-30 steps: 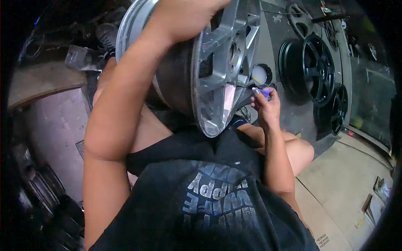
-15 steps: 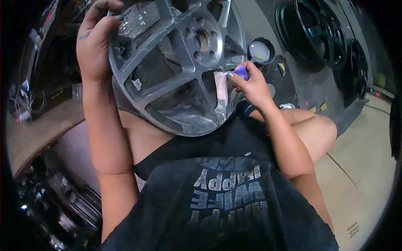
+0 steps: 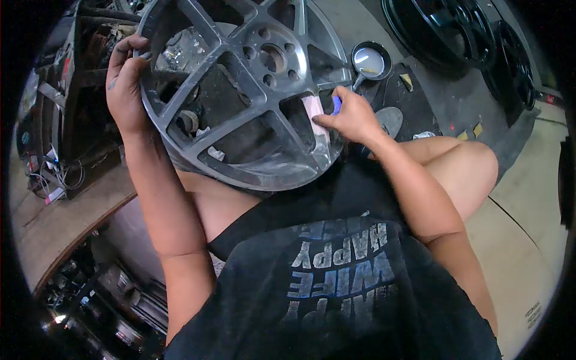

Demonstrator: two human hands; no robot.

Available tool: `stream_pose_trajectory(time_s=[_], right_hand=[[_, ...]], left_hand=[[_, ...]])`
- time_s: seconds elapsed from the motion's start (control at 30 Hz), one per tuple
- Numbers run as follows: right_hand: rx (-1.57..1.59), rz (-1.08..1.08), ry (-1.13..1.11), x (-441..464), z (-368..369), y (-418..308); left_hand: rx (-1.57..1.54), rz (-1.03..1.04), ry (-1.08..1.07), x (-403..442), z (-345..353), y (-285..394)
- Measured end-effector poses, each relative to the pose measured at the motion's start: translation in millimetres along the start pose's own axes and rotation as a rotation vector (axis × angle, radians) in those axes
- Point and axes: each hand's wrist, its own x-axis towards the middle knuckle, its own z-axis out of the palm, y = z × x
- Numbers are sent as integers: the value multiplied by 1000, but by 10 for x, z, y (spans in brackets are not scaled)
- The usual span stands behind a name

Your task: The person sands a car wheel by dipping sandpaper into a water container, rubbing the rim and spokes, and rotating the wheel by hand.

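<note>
A grey alloy wheel (image 3: 231, 129) leans face up against my lap. My left hand (image 3: 127, 84) is wrapped over its rim at the upper left, thumb on the near side. One spoke at the lower right carries a strip of pale pink filler (image 3: 313, 111). Against that strip, my right hand (image 3: 358, 117) pinches a small purple folded sheet (image 3: 336, 105), mostly hidden behind the fingers. The thumb touches the pink strip. Whether the sheet is sandpaper or a spreader I cannot tell.
Beside the wheel stands a dark pan (image 3: 354, 50) of cloudy liquid with a yellowish piece inside. Glossy black wheels (image 3: 441, 33) lie at the upper right. Small yellow scraps (image 3: 477, 129) dot the dark mat. Metal parts and cables (image 3: 60, 174) crowd the left.
The wheel has shifted slightly left in view and my left hand sits lower. My right hand has turned, its thumb now lower on the pink strip, hiding more of the purple sheet.
</note>
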Motion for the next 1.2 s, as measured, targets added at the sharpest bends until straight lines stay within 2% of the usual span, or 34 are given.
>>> stream_pose_trajectory(time_s=[0.2,0.27,0.37,0.57,0.63,0.77,0.87,0.9,0.97,1.1,1.2], right_hand=[[-49,27,-75,-53,-25,-47],[-166,-1,-268,-120,-94,-86],[-184,17,-335,-170,-104,-154],[-129,69,-42,-156,25,-207],[-52,14,89,-133,104,-112],[121,123,37,-7,-96,-126],[290,34,108,143,14,52],[612,235,-63,95,-66,-46],[783,228,-59,93,-50,-44],[590,160,172,149,199,110],[757,227,242,292,270,103]], left_hand=[[-13,-17,8,-13,-30,-15],[-49,-10,-26,-18,3,7],[-47,12,-36,21,11,-18],[50,57,-8,115,104,29],[55,69,-2,135,104,70],[155,52,-6,215,53,37],[14,90,-85,234,143,50],[105,124,-83,263,133,19],[159,145,-125,346,101,-41],[167,200,-175,463,211,-146],[143,192,-197,441,421,-69]])
